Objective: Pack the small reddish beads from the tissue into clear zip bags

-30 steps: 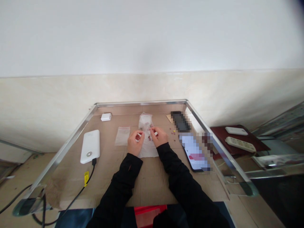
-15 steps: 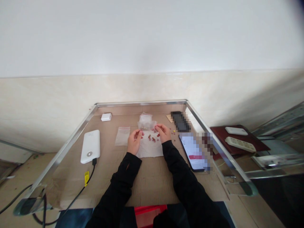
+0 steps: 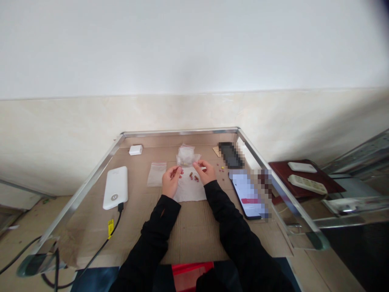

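My left hand (image 3: 170, 180) and my right hand (image 3: 206, 172) are raised over a white sheet (image 3: 188, 189) on the cardboard-covered table (image 3: 194, 227). Each hand pinches a top corner of a small clear plastic bag (image 3: 186, 156) held between them. The left fingers also seem to pinch a small red piece, too small to name. A few small red capsules (image 3: 193, 176) lie on the white sheet between my hands. Both sleeves are black.
A flat clear zip bag (image 3: 157, 174) lies left of the sheet. A white power bank (image 3: 115, 187) with a black cable and a white charger (image 3: 135, 149) sit at the left. A phone (image 3: 248, 194) and small loose pills (image 3: 223, 168) lie at the right. Metal rails (image 3: 267, 174) border the table.
My hands moved apart, leaving red capsules on the sheet, then rose and took hold of the clear bag at its corners. The white sheet shifted slightly.
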The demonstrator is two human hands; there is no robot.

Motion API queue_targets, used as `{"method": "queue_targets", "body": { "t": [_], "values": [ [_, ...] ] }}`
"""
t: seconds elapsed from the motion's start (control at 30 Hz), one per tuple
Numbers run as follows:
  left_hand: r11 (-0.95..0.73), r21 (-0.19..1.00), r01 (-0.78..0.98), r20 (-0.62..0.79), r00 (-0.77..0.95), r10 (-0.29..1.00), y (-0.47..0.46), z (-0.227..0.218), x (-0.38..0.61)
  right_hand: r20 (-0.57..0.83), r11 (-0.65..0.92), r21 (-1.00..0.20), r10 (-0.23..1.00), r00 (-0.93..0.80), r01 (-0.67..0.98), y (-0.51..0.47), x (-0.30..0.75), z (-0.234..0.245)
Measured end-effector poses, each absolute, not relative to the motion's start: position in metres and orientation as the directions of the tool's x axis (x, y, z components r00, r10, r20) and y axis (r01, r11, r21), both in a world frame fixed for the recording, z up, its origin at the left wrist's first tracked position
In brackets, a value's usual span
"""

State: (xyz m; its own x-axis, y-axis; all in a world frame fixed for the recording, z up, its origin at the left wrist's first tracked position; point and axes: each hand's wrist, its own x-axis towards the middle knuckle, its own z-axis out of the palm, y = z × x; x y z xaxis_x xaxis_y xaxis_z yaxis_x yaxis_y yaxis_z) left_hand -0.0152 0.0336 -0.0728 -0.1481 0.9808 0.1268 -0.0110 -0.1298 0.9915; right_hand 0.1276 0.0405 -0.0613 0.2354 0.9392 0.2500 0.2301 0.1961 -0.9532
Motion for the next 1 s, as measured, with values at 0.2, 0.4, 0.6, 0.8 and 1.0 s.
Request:
{"method": "queue_targets", "body": {
  "t": [0.2,0.4,0.6,0.8,1.0],
  "values": [
    [-0.104,0.994,-0.036,0.095,-0.190,0.977,0.035,-0.074,-0.017,0.207,0.175,-0.972,0.955,0.212,0.158,0.044,0.129,-0.067],
    [-0.080,0.995,-0.053,0.067,-0.220,0.973,0.035,-0.072,-0.019,0.137,0.137,-0.991,0.974,0.183,0.013,0.045,0.129,-0.062],
    [-0.083,0.989,-0.122,0.063,-0.166,0.984,0.031,-0.068,-0.016,-0.073,-0.059,-0.973,0.996,0.059,-0.223,0.046,0.127,-0.061],
    [-0.102,0.974,-0.202,0.075,-0.134,0.988,0.030,-0.067,-0.017,-0.207,-0.214,-0.832,0.976,-0.071,-0.512,0.045,0.126,-0.059],
    [-0.115,0.962,-0.248,0.087,-0.121,0.989,0.032,-0.072,-0.020,-0.283,-0.296,-0.572,0.946,-0.155,-0.765,0.045,0.132,-0.055]
  ]
}}
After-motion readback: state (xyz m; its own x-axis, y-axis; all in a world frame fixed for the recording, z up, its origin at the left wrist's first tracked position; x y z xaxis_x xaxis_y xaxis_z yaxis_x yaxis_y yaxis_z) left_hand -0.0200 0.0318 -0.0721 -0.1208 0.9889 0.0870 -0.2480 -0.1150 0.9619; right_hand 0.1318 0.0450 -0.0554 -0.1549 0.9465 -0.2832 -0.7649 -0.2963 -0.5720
